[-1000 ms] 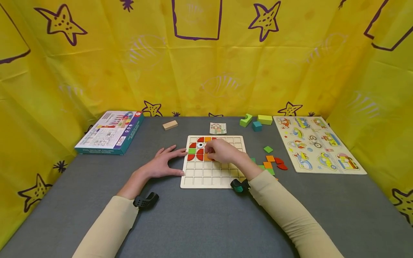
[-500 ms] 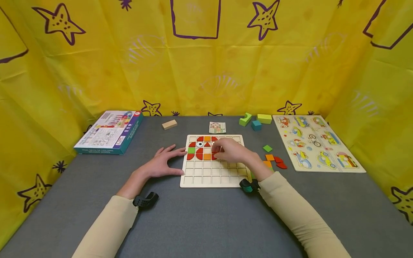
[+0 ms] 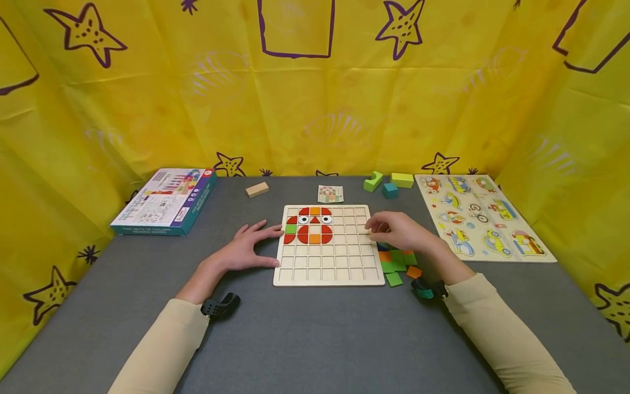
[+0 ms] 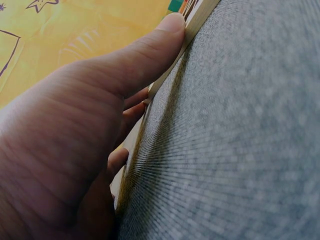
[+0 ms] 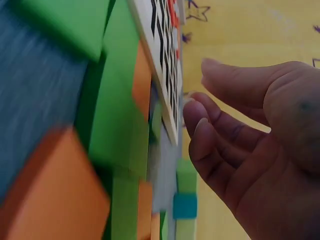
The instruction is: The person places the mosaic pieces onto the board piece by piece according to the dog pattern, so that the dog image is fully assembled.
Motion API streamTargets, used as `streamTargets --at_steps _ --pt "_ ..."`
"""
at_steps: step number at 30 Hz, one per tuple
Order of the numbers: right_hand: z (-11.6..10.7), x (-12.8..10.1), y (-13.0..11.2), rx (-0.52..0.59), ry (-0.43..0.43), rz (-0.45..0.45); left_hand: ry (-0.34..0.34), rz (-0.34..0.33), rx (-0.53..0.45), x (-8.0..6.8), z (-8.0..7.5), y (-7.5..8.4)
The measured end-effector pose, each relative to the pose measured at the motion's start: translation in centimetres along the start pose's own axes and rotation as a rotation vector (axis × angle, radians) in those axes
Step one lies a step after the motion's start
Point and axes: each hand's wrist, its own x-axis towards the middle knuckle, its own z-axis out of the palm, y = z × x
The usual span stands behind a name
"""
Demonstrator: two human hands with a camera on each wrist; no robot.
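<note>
A pale wooden grid board (image 3: pixel 339 265) lies on the grey table. Red, orange, green and eye-printed tiles (image 3: pixel 315 226) fill cells at its upper left. My left hand (image 3: pixel 248 249) rests at the board's left side, thumb and fingers spread; in the left wrist view the thumb (image 4: pixel 162 42) touches the board's edge. Over the board's right edge hovers my right hand (image 3: pixel 401 230), its fingers loosely bent. Nothing shows between its thumb and fingers in the right wrist view. Below it lie loose green tiles (image 3: pixel 394 279) and orange tiles (image 3: pixel 414 272), some hidden by the hand.
Behind the board is a small picture card (image 3: pixel 330 193). A plain wooden block (image 3: pixel 257 190) and a flat box (image 3: pixel 162 200) stand at the left. Green blocks (image 3: pixel 402 180), a teal cube (image 3: pixel 390 190) and a picture puzzle board (image 3: pixel 484 219) are at the right.
My right hand has moved right, off the tiled cells to the board's right edge. A second eye tile and red pieces below it are now uncovered. My left hand stays in place.
</note>
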Motion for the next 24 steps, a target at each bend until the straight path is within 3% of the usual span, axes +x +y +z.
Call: streamTargets --at_steps 17,24 --pt "-2.0 -5.7 3.5 -0.005 -0.018 0.066 0.005 0.016 -0.001 0.1 0.2 -0.1" --pt "-1.8 -6.4 4.3 -0.031 -0.019 0.013 -0.004 0.006 0.002 0.0 0.1 0.0"
